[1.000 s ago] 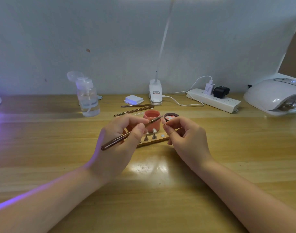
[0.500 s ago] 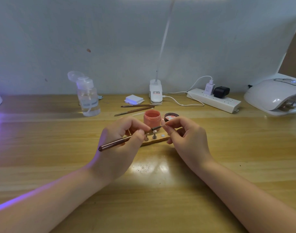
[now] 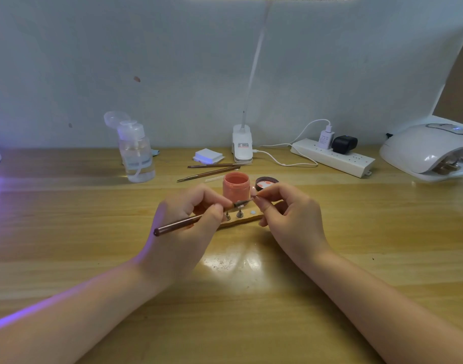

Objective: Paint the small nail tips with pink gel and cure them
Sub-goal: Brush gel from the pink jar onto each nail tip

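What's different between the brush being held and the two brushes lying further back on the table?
The held brush is gripped in the left hand, raised and angled toward the nail tip pinched by the right hand; the spare brushes lie flat, untouched, behind the pink jar. All look slim and brown.

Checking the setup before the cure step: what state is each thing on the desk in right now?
Gel jar: open, upright.
Lid: off, lying inside up beside the jar.
Brush: held in left hand, bristle end at the nail tip.
Nail tip: pinched in right hand.
Stand: flat on the table, two pegs standing in it.
Pump bottle: cap flipped open.
Power strip: two plugs in.
Nail lamp: display lit.
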`<action>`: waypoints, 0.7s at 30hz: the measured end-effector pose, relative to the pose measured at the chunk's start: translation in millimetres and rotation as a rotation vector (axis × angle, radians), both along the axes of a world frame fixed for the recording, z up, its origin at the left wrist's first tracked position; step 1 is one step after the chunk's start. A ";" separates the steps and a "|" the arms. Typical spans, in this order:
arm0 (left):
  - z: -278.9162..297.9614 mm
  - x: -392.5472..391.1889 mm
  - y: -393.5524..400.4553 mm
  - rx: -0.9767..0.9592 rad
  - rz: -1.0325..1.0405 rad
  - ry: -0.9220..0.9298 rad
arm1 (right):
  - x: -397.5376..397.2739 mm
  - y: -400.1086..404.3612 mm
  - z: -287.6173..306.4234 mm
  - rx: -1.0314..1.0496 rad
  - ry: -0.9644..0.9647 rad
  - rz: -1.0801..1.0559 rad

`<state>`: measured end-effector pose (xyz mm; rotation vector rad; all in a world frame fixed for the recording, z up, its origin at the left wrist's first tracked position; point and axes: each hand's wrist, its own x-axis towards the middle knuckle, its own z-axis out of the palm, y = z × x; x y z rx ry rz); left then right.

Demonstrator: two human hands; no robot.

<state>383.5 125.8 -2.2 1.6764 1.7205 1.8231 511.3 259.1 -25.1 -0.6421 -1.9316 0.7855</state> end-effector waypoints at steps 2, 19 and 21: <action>-0.3 -0.5 -0.2 0.020 -0.010 -0.023 | -0.2 0.2 -0.1 -0.010 0.003 -0.001; 0.8 0.5 0.2 0.026 -0.039 -0.071 | 0.0 -3.0 2.8 -0.046 -0.002 0.028; 1.1 0.9 1.1 0.043 -0.021 -0.080 | 0.0 -3.1 2.7 -0.045 0.002 0.026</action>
